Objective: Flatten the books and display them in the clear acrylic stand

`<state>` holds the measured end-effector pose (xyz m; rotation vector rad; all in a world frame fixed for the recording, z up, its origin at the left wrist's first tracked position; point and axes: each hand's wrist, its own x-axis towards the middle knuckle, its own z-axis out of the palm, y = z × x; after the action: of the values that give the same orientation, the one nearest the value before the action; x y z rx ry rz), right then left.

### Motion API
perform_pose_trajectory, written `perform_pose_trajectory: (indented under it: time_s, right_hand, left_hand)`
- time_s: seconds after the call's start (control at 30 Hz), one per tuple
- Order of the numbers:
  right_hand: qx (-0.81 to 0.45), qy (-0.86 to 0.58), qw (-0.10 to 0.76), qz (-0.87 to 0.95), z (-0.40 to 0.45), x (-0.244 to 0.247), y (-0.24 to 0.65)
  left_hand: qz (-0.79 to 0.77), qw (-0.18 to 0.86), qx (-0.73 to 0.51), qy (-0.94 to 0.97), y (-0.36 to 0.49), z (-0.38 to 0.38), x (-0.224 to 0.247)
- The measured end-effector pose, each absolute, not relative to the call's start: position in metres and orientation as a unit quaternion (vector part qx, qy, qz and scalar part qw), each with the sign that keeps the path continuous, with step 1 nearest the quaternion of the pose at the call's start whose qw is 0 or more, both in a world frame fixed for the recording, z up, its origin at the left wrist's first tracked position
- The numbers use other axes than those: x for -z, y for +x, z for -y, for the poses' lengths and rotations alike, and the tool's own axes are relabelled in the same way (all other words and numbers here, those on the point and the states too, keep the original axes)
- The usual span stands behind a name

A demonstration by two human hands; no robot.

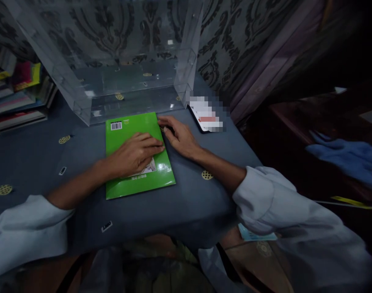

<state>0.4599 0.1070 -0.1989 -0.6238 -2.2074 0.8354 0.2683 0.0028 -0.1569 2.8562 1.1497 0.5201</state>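
Observation:
A green book (127, 185) with a barcode at its upper left lies closed on the dark blue-grey tablecloth. Flat across its middle rests my left hand (137, 152), fingers stretched toward the right edge, partly covering a printed picture. My right hand (181, 136) is at the book's upper right edge, with its fingers extended and the fingertips at or just beside the cover. Whether those fingertips press the book or only the cloth, I cannot tell. Behind the book stands a clear acrylic rack (127, 106) with shelves.
Stacked books (17, 101) stand at the far left of the table. A phone (204, 118), partly pixelated, lies right of the rack. Patterned curtain (216, 53) hangs behind. Beyond the table's right edge is a blue cloth (347, 156) on a dark surface.

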Motion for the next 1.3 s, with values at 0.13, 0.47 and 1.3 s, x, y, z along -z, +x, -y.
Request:
perform_pose_trajectory:
  time_s: [0.13,0.47,1.3]
  right_hand:
    - [-0.300,-0.238,0.344,0.857,-0.105,0.198,0.459]
    - [-0.229,-0.256,0.304,0.889,-0.101,0.196,0.458]
    - [-0.145,-0.181,0.304,0.924,-0.087,0.195,0.462]
  left_hand:
    - [-0.329,0.018,-0.171,0.928,0.283,0.027,0.154]
    - [-0.322,0.022,-0.139,0.936,0.291,0.055,0.150]
    - [-0.318,-0.097,-0.165,0.929,0.274,0.077,0.156]
